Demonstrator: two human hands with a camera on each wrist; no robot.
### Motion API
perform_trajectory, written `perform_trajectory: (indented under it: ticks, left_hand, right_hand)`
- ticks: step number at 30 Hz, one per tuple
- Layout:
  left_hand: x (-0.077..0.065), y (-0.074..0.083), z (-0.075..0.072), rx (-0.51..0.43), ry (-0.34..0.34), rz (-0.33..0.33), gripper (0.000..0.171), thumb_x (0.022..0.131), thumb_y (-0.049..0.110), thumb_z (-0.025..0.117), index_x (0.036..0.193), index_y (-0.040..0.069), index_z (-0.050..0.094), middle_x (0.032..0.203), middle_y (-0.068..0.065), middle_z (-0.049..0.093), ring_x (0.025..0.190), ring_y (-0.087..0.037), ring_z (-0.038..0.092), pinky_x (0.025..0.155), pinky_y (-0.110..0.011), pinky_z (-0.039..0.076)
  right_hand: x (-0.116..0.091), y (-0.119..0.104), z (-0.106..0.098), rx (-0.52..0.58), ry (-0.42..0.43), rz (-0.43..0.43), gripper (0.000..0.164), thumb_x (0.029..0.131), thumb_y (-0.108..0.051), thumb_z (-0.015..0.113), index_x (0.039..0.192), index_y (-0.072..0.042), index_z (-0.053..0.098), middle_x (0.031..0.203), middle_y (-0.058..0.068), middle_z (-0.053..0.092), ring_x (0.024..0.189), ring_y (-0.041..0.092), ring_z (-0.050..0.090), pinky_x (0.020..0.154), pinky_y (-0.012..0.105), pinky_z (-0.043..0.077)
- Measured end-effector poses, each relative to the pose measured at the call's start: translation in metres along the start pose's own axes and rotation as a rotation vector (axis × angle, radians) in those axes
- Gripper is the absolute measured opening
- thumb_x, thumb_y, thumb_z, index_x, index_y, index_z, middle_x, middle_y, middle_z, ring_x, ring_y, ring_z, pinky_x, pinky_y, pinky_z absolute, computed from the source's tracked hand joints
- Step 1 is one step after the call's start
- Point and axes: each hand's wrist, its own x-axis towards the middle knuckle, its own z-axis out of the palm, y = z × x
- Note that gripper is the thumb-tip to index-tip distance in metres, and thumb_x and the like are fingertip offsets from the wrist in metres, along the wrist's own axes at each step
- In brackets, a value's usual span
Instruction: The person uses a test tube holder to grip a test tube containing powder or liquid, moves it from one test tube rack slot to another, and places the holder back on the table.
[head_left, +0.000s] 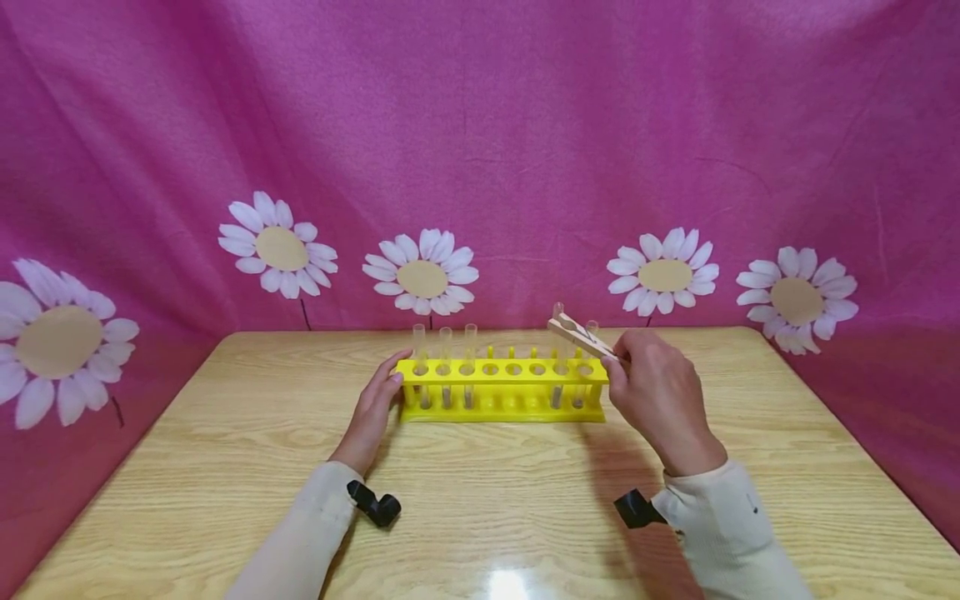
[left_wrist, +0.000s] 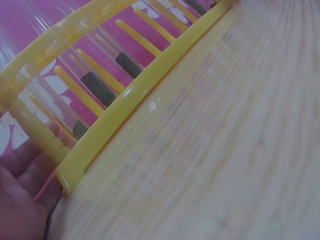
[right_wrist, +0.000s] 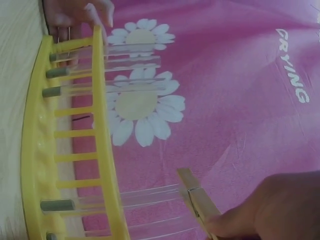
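A yellow test tube rack [head_left: 502,380] stands on the table. My left hand [head_left: 372,408] holds its left end, thumb in front and fingers behind the end post. Three clear test tubes [head_left: 445,346] stand in the left holes, with dark grey matter at their bottoms. Two more stand at the right. My right hand [head_left: 660,400] pinches a wooden test tube holder [right_wrist: 202,204] above the rack's right end. The holder's jaws are at the upper part of the inner right tube [right_wrist: 150,196]; whether they clamp it, I cannot tell. That tube's lower end is still inside the rack.
The rack's middle holes [head_left: 513,368] hold no tubes, and short yellow pegs [head_left: 512,352] rise behind them. A wood-grain table [head_left: 480,492] lies under everything. A pink cloth [head_left: 525,150] with white daisies hangs behind and at both sides.
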Motion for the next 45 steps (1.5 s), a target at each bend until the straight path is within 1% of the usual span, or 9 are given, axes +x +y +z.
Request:
perform_trajectory:
  ticks: [9, 14, 21, 24, 31, 35, 39, 43, 45]
  left_hand:
    - [0.000, 0.002, 0.001, 0.000, 0.015, -0.019, 0.046, 0.102, 0.038, 0.040, 0.146, 0.024, 0.041, 0.151, -0.001, 0.035, 0.135, -0.022, 0.034, 0.112, -0.049, 0.026]
    - [0.000, 0.001, 0.001, 0.002, 0.007, -0.010, 0.045, 0.103, 0.037, 0.040, 0.146, 0.024, 0.041, 0.152, -0.001, 0.034, 0.137, -0.022, 0.033, 0.113, -0.048, 0.025]
    - [0.000, 0.002, 0.000, 0.006, -0.011, 0.029, 0.045, 0.104, 0.034, 0.039, 0.146, 0.022, 0.041, 0.152, -0.004, 0.034, 0.135, -0.023, 0.034, 0.112, -0.051, 0.025]
    - [0.000, 0.002, 0.000, 0.009, -0.009, 0.025, 0.044, 0.104, 0.034, 0.039, 0.146, 0.022, 0.041, 0.152, -0.002, 0.033, 0.137, -0.022, 0.032, 0.113, -0.050, 0.024]
    - [0.001, 0.000, -0.001, -0.013, -0.021, 0.003, 0.044, 0.105, 0.025, 0.036, 0.148, 0.017, 0.038, 0.154, -0.005, 0.030, 0.139, -0.023, 0.028, 0.114, -0.047, 0.020]
    - [0.001, -0.001, 0.000, -0.004, -0.015, 0.001, 0.042, 0.105, 0.028, 0.037, 0.147, 0.023, 0.040, 0.153, -0.003, 0.031, 0.138, -0.021, 0.029, 0.114, -0.046, 0.021]
    - [-0.001, 0.001, 0.001, 0.007, -0.011, 0.003, 0.042, 0.104, 0.029, 0.039, 0.146, 0.025, 0.041, 0.152, -0.001, 0.034, 0.137, -0.019, 0.030, 0.114, -0.044, 0.022]
    - [-0.002, 0.005, 0.002, -0.002, -0.019, -0.004, 0.043, 0.104, 0.027, 0.039, 0.147, 0.022, 0.039, 0.152, -0.005, 0.033, 0.138, -0.021, 0.030, 0.114, -0.045, 0.021]
    - [-0.004, 0.011, 0.002, -0.002, -0.025, -0.015, 0.044, 0.104, 0.024, 0.039, 0.148, 0.019, 0.038, 0.152, -0.008, 0.034, 0.137, -0.023, 0.031, 0.114, -0.045, 0.021]
  right_hand:
    - [0.002, 0.003, 0.002, -0.030, -0.100, 0.041, 0.011, 0.086, -0.011, 0.068, 0.084, -0.002, 0.062, 0.073, 0.009, 0.057, 0.061, 0.024, 0.047, 0.055, 0.035, 0.042]
    - [0.003, 0.006, 0.004, -0.021, -0.156, 0.047, 0.013, 0.087, -0.012, 0.067, 0.083, -0.002, 0.061, 0.071, 0.008, 0.055, 0.060, 0.024, 0.047, 0.053, 0.034, 0.040]
    - [0.005, 0.008, 0.006, 0.001, -0.251, 0.078, 0.014, 0.091, -0.015, 0.064, 0.085, -0.002, 0.060, 0.072, 0.008, 0.056, 0.063, 0.023, 0.048, 0.054, 0.033, 0.040]
    - [0.005, 0.008, 0.006, 0.002, -0.274, 0.089, 0.014, 0.090, -0.015, 0.064, 0.085, -0.002, 0.061, 0.072, 0.008, 0.056, 0.063, 0.023, 0.048, 0.054, 0.033, 0.040]
    - [0.005, 0.011, 0.009, 0.013, -0.297, 0.097, 0.014, 0.090, -0.014, 0.065, 0.086, -0.002, 0.061, 0.073, 0.008, 0.056, 0.064, 0.023, 0.048, 0.055, 0.032, 0.040]
    - [0.004, 0.011, 0.009, 0.024, -0.316, 0.115, 0.015, 0.090, -0.014, 0.065, 0.088, -0.001, 0.060, 0.075, 0.009, 0.056, 0.065, 0.023, 0.048, 0.054, 0.031, 0.040]
    - [0.004, 0.011, 0.008, 0.022, -0.330, 0.127, 0.016, 0.090, -0.015, 0.065, 0.091, 0.000, 0.061, 0.077, 0.009, 0.056, 0.065, 0.023, 0.048, 0.054, 0.031, 0.040]
    - [0.004, 0.009, 0.005, 0.011, -0.332, 0.127, 0.017, 0.090, -0.016, 0.065, 0.092, 0.000, 0.061, 0.077, 0.009, 0.056, 0.065, 0.023, 0.048, 0.054, 0.031, 0.040]
    - [0.004, 0.008, 0.004, 0.014, -0.333, 0.131, 0.018, 0.090, -0.016, 0.065, 0.093, 0.000, 0.061, 0.077, 0.009, 0.056, 0.065, 0.023, 0.048, 0.054, 0.031, 0.040]
